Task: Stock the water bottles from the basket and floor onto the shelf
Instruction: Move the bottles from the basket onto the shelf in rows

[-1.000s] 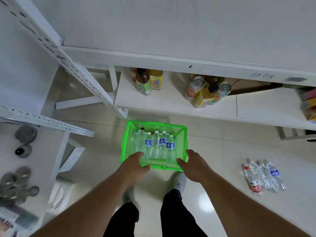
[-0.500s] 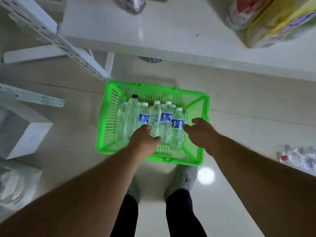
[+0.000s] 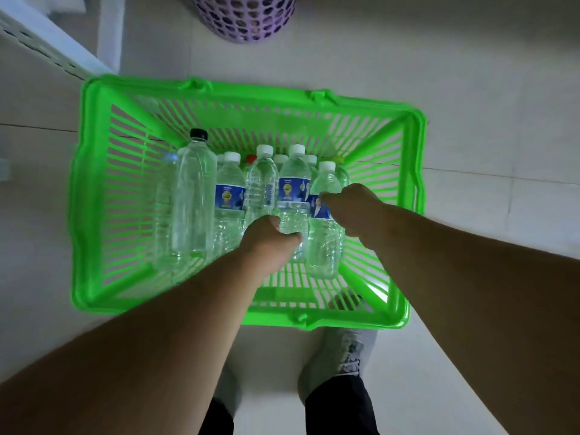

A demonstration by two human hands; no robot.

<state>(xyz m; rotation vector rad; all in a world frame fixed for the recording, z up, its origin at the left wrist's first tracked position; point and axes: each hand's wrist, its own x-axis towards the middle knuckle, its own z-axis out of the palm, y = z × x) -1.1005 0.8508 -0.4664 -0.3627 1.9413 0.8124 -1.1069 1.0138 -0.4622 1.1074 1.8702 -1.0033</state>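
A bright green basket (image 3: 94, 196) stands on the tiled floor and holds several clear water bottles, some with blue labels. My left hand (image 3: 266, 240) reaches into the basket, its fingers curled round the lower part of a blue-labelled bottle (image 3: 293, 189) in the middle. My right hand (image 3: 351, 208) grips the rightmost blue-labelled bottle (image 3: 323, 243) at its label. A taller bottle with a black cap (image 3: 193, 196) stands at the left of the group. The shelf boards are out of view.
A purple perforated basket (image 3: 248, 17) sits on the floor beyond the green one. A white shelf upright (image 3: 47, 42) runs along the top left. My feet in grey shoes (image 3: 342, 359) stand just behind the basket's near rim.
The view has dropped much closer to the basket, and the shelf has left the frame. Both hands moved from the basket's near rim down in among the bottles and closed on two of them.
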